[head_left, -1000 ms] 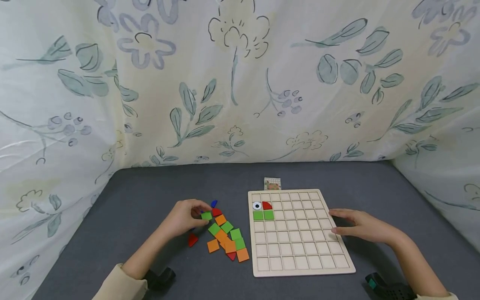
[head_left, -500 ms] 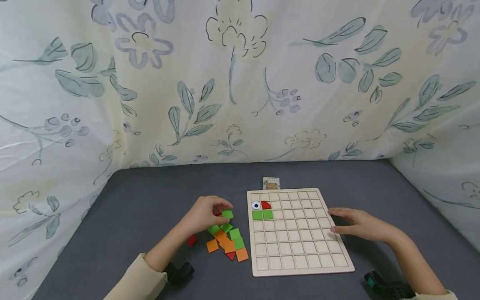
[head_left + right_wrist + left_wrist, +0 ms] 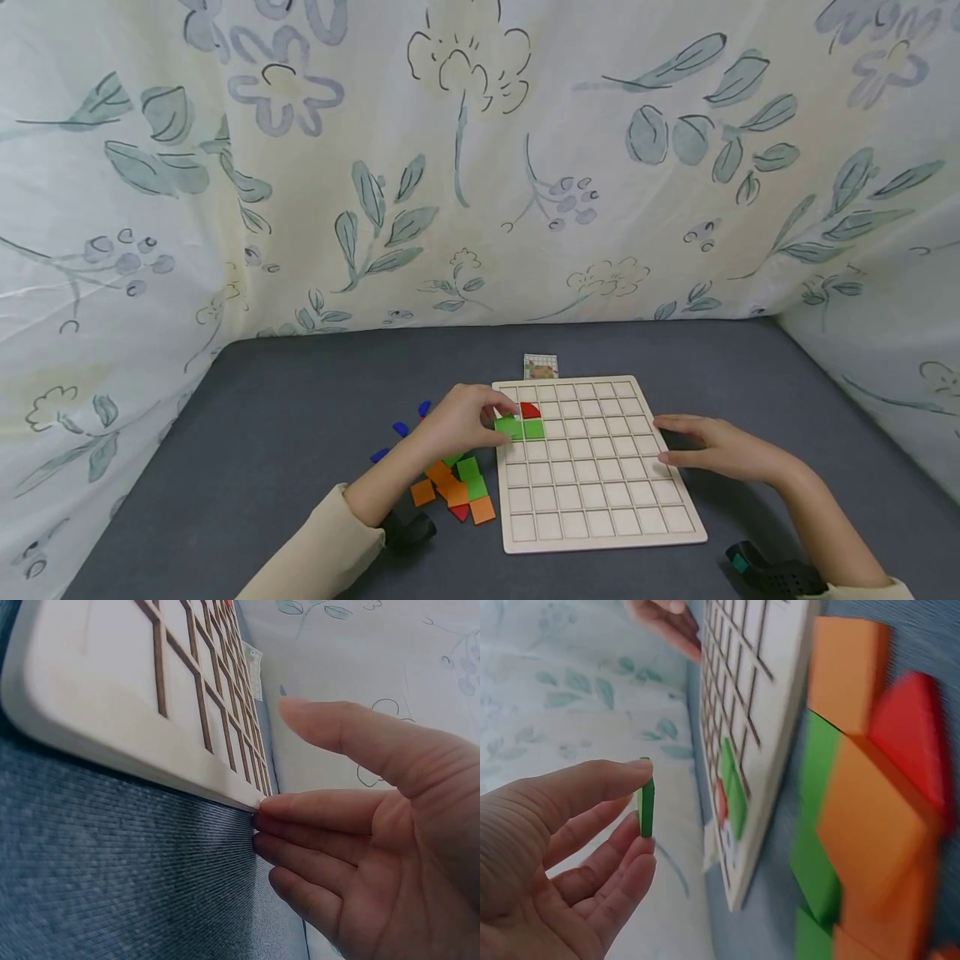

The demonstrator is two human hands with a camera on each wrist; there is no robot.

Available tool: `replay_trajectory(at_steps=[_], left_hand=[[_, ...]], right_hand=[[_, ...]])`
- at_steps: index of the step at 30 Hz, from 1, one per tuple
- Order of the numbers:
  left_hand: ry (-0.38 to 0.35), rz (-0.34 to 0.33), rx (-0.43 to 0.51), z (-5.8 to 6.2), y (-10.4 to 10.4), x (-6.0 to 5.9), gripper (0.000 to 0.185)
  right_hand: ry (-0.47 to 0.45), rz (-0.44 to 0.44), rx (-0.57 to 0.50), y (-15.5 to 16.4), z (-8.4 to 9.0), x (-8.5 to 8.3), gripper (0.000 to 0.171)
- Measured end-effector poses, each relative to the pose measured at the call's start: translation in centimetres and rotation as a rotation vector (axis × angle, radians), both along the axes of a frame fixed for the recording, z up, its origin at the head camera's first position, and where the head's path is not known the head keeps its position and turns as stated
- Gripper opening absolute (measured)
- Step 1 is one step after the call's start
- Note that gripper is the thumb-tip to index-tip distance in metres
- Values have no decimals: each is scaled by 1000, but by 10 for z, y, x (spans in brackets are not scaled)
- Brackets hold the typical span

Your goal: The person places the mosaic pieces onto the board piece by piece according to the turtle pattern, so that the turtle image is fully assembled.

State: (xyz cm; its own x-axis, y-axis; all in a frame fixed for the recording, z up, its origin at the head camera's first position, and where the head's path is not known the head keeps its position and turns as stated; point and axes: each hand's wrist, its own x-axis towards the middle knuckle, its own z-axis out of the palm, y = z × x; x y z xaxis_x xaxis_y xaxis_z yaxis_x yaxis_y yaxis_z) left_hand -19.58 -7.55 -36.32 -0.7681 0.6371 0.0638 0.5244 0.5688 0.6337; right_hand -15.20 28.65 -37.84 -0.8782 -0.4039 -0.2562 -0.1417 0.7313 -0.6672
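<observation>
My left hand (image 3: 459, 427) pinches a green square tile (image 3: 647, 806) between thumb and fingertips, over the left edge of the pale gridded board (image 3: 587, 527). In the left wrist view that tile stands on edge in the grip, apart from the board. On the board's upper left lie a red quarter-round piece (image 3: 531, 410) and green tiles (image 3: 736, 791); the left hand mostly hides a white eye disc there in the head view. My right hand (image 3: 731, 448) rests at the board's right edge, fingers extended and fingertips touching the rim, thumb raised in the right wrist view.
Left of the board lies a loose pile with orange tiles (image 3: 423, 492), green tiles (image 3: 472, 477) and a red piece (image 3: 460, 513). Several blue pieces (image 3: 401, 429) lie behind the left forearm. A small picture card (image 3: 541, 367) sits beyond the board's far edge.
My left hand has carried the green tile rightward from the pile's far side to the board's upper left, uncovering blue pieces. The right hand stays at the board's edge.
</observation>
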Motion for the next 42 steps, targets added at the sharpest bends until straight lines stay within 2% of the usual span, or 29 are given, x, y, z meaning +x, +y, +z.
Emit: replay_trajectory(at_steps=[5,9,17,23,28,42], left_hand=[[-17,-26,7,4,13,-3,31],[-27,-27,-1,1,19,-5,29],[-59,-53,-29,-16,29,-2,25],[-15,-66,-40,-24,37,1,23],[-6,-83,-64,-28,41,0,22],[10,-80,-81,-28,43,-1,22]], right_hand=[[3,-1,5,0,-1,0,69],[20,6,7,1,-2,-1,70],[57,17,21,2,-3,-3,73],[56,5,31,0,-3,-3,72],[58,4,34,0,-4,-3,69],[76,0,57,-1,-4,-3,70]])
